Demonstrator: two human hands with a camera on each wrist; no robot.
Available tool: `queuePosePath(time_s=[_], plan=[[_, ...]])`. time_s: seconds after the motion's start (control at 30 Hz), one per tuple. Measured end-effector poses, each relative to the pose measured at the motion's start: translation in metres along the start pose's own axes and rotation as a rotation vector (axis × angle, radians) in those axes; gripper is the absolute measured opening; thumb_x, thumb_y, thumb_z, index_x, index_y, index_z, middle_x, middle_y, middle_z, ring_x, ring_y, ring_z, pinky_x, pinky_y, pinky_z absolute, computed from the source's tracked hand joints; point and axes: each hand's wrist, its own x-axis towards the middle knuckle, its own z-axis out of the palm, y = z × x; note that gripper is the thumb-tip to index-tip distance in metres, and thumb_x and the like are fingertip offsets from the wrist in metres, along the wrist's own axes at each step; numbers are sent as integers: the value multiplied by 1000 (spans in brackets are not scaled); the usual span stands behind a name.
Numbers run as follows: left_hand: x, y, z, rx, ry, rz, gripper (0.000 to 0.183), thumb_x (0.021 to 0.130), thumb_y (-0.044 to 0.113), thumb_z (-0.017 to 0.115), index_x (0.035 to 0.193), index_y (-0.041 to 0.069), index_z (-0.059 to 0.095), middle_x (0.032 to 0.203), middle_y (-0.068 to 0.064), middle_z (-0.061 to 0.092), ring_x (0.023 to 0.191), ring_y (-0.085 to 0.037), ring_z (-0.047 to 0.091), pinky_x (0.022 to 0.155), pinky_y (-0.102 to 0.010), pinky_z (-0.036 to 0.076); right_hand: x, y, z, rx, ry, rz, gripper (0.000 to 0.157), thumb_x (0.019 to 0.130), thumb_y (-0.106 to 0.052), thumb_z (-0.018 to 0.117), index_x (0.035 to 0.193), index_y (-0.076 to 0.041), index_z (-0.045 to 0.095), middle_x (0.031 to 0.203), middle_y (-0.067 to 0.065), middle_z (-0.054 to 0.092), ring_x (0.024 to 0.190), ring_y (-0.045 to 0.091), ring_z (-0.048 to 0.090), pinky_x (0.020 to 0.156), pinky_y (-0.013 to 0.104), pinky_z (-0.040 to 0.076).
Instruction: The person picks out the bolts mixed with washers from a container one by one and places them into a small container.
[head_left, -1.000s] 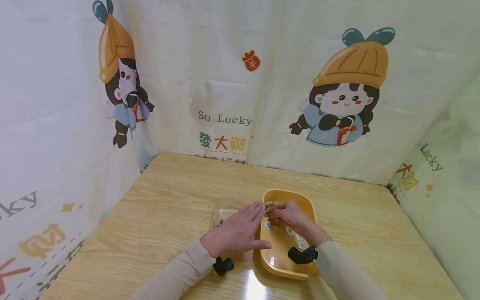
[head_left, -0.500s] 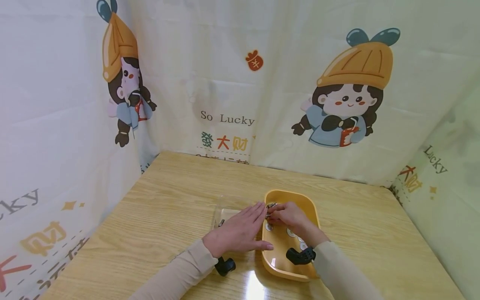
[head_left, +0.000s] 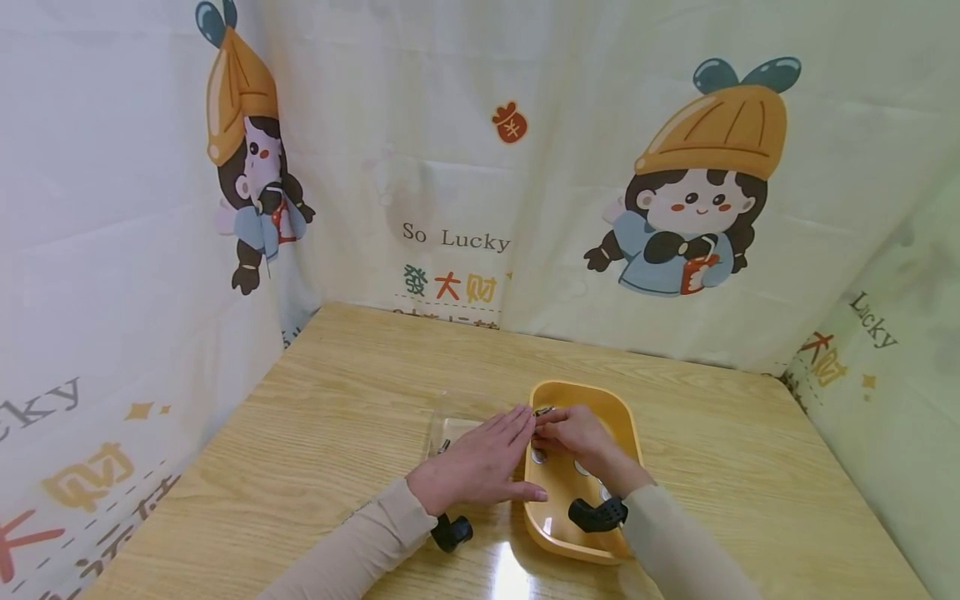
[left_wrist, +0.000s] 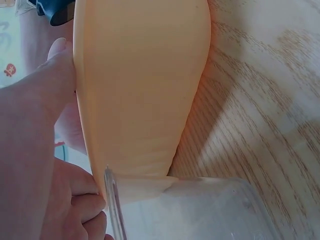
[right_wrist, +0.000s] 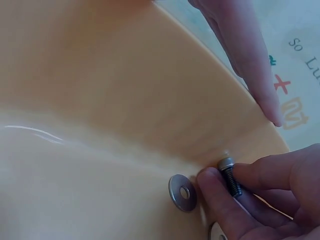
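Observation:
An orange tray (head_left: 558,510) stands on the table, holding metal screws and flat washers. My left hand (head_left: 480,460) lies flat with straight fingers across the tray's left rim, its thumb over the inside. In the right wrist view, the thumb and forefinger of my right hand (right_wrist: 272,195) pinch a black-threaded socket-head screw (right_wrist: 230,176) against the tray's corner wall. A washer (right_wrist: 181,192) leans beside the thumb. The other screws in that corner are mostly hidden behind my right hand (head_left: 588,437) in the head view.
A clear plastic box (head_left: 448,427) sits left of the tray, partly under my left hand, with a small screw (head_left: 444,447) showing in it. Its edge (left_wrist: 112,200) meets the tray's side in the left wrist view. Printed curtains (head_left: 450,167) enclose the wooden table (head_left: 360,375).
My right hand has edged left toward the tray's corner and now covers more of the screws and washers. My left hand keeps its place on the rim.

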Motion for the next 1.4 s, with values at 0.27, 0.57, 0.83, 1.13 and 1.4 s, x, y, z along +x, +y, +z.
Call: queuePosePath(time_s=[0.27,0.57,0.83,1.13,1.4], plan=[[1,0,1,4,-5,-7,100,93,76,31,158,2,16,166,-15,15,155,-25,13,126,-38,21,-2,2,1,16,16,-14,25,92,8,59,114,18,65,92,13,74,80,16,73,80,32,62],[2,1,1,9,-6,-14,100,93,76,29,158,2,16,166,-15,14,155,-25,13,126,-38,20,-3,2,-6,57,-34,-26,27,92,8,58,115,20,62,92,13,74,81,17,74,80,32,62],[2,0,2,3,3,-6,99,93,75,30,158,1,16,166,-16,14,155,-25,13,126,-38,20,-6,-1,-15,48,-43,-37,29,92,6,59,117,21,62,102,23,74,83,18,74,82,34,61],[0,-1,-4,9,38,-39,99,94,74,33,157,0,18,165,-17,16,154,-26,15,126,-37,21,-12,-13,-20,3,-41,-60,29,93,4,59,116,23,60,104,27,72,84,18,74,79,31,62],[-6,-14,-14,-49,37,-95,98,94,72,40,158,0,17,166,-16,13,155,-27,10,126,-40,19,-18,-28,-30,10,-73,-72,32,96,3,57,120,24,57,107,29,71,87,20,75,84,35,61]])
